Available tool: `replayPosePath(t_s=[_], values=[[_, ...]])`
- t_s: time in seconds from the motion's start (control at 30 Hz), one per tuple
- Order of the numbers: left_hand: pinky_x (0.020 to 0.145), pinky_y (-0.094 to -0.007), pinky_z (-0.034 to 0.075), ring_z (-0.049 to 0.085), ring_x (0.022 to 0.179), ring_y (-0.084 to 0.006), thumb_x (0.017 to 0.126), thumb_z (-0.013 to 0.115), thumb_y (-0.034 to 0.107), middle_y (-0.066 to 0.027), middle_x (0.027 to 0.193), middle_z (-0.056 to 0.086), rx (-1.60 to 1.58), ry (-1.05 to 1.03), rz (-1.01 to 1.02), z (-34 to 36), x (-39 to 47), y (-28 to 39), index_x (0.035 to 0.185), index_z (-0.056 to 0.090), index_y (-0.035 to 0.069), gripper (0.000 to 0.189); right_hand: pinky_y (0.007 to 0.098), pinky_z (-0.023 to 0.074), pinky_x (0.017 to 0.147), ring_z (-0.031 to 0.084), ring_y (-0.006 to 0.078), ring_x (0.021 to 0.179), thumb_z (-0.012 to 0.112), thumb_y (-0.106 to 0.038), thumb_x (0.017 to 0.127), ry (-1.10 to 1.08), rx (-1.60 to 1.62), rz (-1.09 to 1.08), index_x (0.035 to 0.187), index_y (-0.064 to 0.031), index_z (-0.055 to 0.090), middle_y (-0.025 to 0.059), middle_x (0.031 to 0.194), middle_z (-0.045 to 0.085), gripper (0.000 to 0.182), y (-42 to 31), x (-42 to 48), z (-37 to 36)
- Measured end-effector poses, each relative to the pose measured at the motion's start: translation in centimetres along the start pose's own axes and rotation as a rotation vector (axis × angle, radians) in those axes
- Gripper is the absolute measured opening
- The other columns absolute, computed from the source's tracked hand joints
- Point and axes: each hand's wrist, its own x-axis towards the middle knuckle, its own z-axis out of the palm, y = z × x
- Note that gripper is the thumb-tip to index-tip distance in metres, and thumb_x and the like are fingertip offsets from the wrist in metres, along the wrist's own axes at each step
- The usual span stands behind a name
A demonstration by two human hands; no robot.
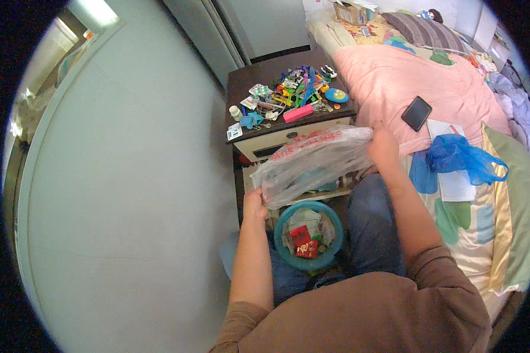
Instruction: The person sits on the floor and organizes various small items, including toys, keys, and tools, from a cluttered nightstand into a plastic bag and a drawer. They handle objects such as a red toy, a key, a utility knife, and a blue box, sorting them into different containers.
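A clear plastic bag (313, 159) with red print is stretched between my two hands, in front of a small nightstand. My left hand (255, 205) grips one end, low and to the left. At the other end, higher and to the right, my right hand (383, 143) is closed on the plastic. Below the bag, between my knees, stands a teal round bin (340, 236) holding red packets (304, 242) and pale wrappers or paper. Behind the bag are the drawer front (243, 148) and a lower compartment, partly hidden by the plastic.
The nightstand top (247, 73) carries a pile of colourful small items (298, 90), a white bottle (235, 113) and a pink box (298, 114). On the bed at right lie a dark phone or tablet (416, 114), a blue plastic bag (455, 154) and white paper (457, 187). A pale wall (128, 176) rises at left.
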Motion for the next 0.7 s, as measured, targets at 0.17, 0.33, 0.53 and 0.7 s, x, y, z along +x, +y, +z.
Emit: replayPosePath(t_s=[0.17, 0.33, 0.53, 0.7], values=[[0.065, -0.0354, 0.051, 0.06, 0.078, -0.0212, 0.078, 0.057, 0.008, -0.0103, 0.095, 0.062, 0.265, -0.231, -0.022, 0.2, -3.2, 2.0, 0.106, 0.054, -0.001, 0.03, 0.045, 0.0464, 0.076, 0.058, 0.0395, 0.088, 0.058, -0.015, 0.077, -0.449, 0.388, 0.069, 0.095, 0.0014, 0.058, 0.0236, 0.093, 0.06, 0.024, -2.3, -0.5, 0.0], [0.071, -0.0385, 0.049, 0.061, 0.081, -0.0281, 0.079, 0.059, 0.016, -0.0164, 0.099, 0.062, 0.834, 0.068, 0.143, 0.6, -3.9, 2.8, 0.111, 0.053, 0.003, 0.035, 0.0427, 0.0479, 0.077, 0.061, 0.0363, 0.088, 0.054, -0.023, 0.08, -0.422, 0.132, 0.111, 0.091, -0.0019, 0.063, 0.0204, 0.092, 0.063, 0.026, -3.9, 0.4, 4.0], [0.08, -0.0423, 0.046, 0.057, 0.095, -0.0411, 0.084, 0.053, 0.019, -0.0255, 0.102, 0.059, 1.697, -0.008, 0.229, 6.0, -6.1, 4.7, 0.123, 0.045, 0.006, 0.042, 0.0412, 0.0492, 0.074, 0.062, 0.0328, 0.083, 0.058, -0.024, 0.076, -0.47, -0.185, 0.051, 0.086, -0.005, 0.064, 0.0163, 0.089, 0.064, 0.023, -2.4, 2.3, 9.0], [0.077, -0.0393, 0.049, 0.061, 0.089, -0.0333, 0.09, 0.04, 0.017, -0.0215, 0.1, 0.062, 0.962, -0.336, 0.002, 7.1, -0.1, 4.8, 0.123, 0.044, 0.004, 0.036, 0.0409, 0.0483, 0.073, 0.06, 0.0325, 0.084, 0.061, -0.021, 0.074, -0.519, -0.101, -0.177, 0.087, -0.0057, 0.061, 0.0143, 0.086, 0.063, 0.021, -5.1, 5.1, 5.5]])
